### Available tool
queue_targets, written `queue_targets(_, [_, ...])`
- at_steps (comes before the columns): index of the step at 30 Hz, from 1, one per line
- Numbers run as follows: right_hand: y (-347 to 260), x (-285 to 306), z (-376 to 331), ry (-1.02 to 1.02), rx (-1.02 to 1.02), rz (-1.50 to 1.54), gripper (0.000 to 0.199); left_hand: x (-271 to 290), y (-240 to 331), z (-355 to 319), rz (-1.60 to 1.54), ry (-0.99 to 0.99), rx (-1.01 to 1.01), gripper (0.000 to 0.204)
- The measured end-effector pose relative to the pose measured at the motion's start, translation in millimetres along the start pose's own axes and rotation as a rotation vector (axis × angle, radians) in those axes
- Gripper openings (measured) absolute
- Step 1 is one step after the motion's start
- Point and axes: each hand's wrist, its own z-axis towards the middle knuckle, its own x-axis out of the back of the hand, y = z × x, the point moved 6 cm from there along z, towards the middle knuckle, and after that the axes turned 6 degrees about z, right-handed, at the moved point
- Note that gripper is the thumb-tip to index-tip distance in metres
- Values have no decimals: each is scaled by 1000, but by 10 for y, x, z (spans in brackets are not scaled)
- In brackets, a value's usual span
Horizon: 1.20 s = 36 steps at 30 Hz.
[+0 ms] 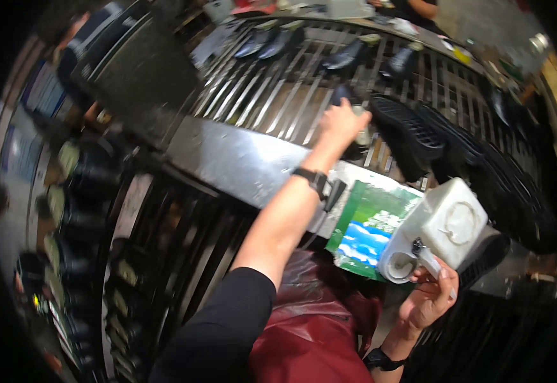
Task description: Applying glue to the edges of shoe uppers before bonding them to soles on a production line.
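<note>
My left hand (pixel 343 122) reaches out over the slatted metal rack, its fingers closed round a dark shoe (pixel 342 94) with a pale last showing beside the hand. In my right hand (pixel 433 295), lower right, the fingers pinch a pale, flat-handled tool (pixel 428 260) with a dark tip, possibly a brush. Its tip is at the round mouth of a white plastic jug (pixel 444 220), which lies tilted on the bench. Under the jug spreads a green and blue printed sheet (pixel 368 223).
Several dark shoes on lasts (pixel 348 54) stand farther along the rack (pixel 278 96). Black soles (pixel 412 131) lie in a row on the right. A metal ledge (pixel 227 156) edges the bench. Shoes on lasts (pixel 83 210) fill racks at left. Other people are partly visible beyond.
</note>
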Motion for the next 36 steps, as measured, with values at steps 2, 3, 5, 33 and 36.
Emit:
queue_targets(2, [42,27,-12,-21,-18,-75,28,73,-340,-620,-122,-1,-13,71])
queue_targets(3, [43,94,-8,-46,-22,-109,30,86,-493,-1047,-112,-38,-6,64])
queue_targets(5, [44,322,1,-80,18,-121,33,220,-812,-2022,-290,79,-157,45])
queue_targets(33, [333,448,-325,-155,311,-814,14,867,-2254,-4095,-1884,212,201,55])
queue_targets(36, [413,514,-364,41,72,-514,20,792,-1503,-3734,-1728,-251,-69,82])
